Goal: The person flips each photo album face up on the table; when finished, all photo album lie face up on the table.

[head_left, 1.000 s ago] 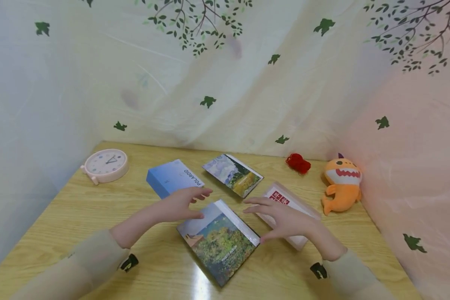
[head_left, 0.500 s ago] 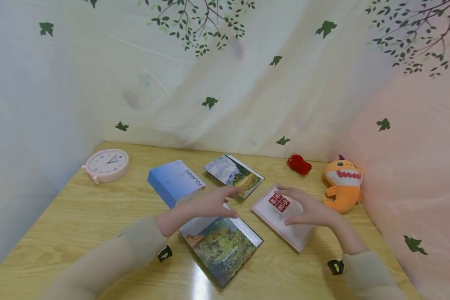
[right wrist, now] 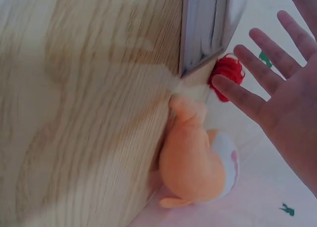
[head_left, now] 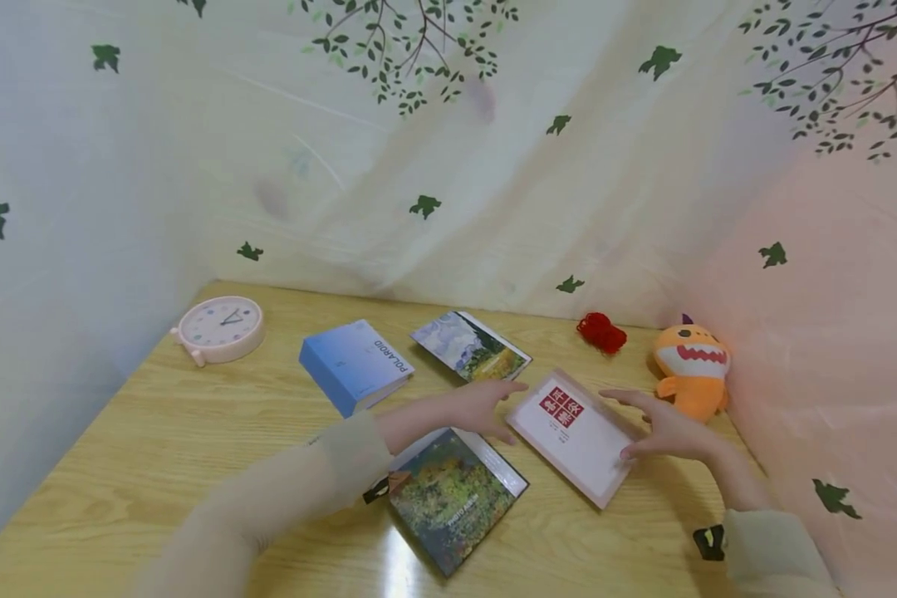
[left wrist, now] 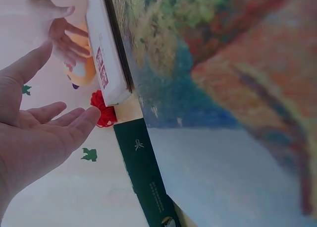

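Note:
A pale pink album with a red square of characters (head_left: 586, 444) lies flat on the table between my two hands. My left hand (head_left: 481, 407) hovers at its left corner, fingers and thumb stretched toward it and nothing in the grasp. On the other side my right hand (head_left: 671, 430) is spread, its thumb tip right at the album's right edge. In the right wrist view the fingers (right wrist: 267, 76) are straight and apart. Below my left wrist lies a photo album with a painted garden cover (head_left: 456, 507), its upper left part hidden by the sleeve.
A blue Polaroid box-like album (head_left: 357, 361) and a landscape-painted album (head_left: 471, 345) lie farther back. Along the back and right are red yarn (head_left: 601, 333) and an orange shark plush (head_left: 693, 365). A pink clock (head_left: 220, 328) sits back left, before a leaf-print curtain (head_left: 344, 166).
Both hands have moved right, from around the garden-cover album to the two sides of the pale pink album. The albums stay where they were on the table.

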`<state>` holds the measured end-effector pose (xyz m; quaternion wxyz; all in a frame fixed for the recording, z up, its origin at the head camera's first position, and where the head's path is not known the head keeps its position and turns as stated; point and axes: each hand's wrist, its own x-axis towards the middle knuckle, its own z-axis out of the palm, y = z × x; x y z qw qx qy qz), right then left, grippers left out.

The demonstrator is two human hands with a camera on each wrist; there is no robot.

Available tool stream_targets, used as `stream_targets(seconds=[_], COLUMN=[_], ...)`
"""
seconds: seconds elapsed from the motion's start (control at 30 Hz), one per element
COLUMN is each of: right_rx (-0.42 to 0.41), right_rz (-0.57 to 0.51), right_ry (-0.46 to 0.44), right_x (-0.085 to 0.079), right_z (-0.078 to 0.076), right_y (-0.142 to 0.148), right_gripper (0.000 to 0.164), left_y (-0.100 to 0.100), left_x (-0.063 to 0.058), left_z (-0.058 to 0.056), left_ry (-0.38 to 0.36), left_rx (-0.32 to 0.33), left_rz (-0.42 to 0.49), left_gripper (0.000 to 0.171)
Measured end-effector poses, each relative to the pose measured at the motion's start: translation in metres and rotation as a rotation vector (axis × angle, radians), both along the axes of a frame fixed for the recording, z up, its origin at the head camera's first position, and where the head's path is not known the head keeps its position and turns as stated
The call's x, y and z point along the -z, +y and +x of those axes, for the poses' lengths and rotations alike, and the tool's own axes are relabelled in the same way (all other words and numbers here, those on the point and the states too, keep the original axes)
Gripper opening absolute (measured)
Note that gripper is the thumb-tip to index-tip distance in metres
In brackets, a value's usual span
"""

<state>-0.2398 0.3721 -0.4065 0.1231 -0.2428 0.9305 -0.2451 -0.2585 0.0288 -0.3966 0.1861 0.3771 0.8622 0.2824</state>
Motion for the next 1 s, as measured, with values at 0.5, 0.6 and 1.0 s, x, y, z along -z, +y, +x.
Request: stream_targets(seconds=[0.5, 0.6, 1.0], right_rx=[-0.027, -0.051, -0.02], right_rz=[-0.04, -0.051, -0.026], right_ry=[-0.185, -0.221, -0.275], right_x=[0.012, 0.012, 0.011], right_z=[-0.005, -0.007, -0.008], right_y=[0.021, 0.024, 0.027], right_gripper=[0.082, 0.083, 0.086], left_y=[0.011, 0.012, 0.014], left_x=[0.016, 0.018, 0.02], left_z=[-0.021, -0.023, -0.023], left_ry=[-0.145, -0.172, -0.307], left_rx=[-0.038, -0.034, -0.008], left_rz=[-0.008, 0.007, 0.101], left_gripper=[0.085, 0.085, 0.079])
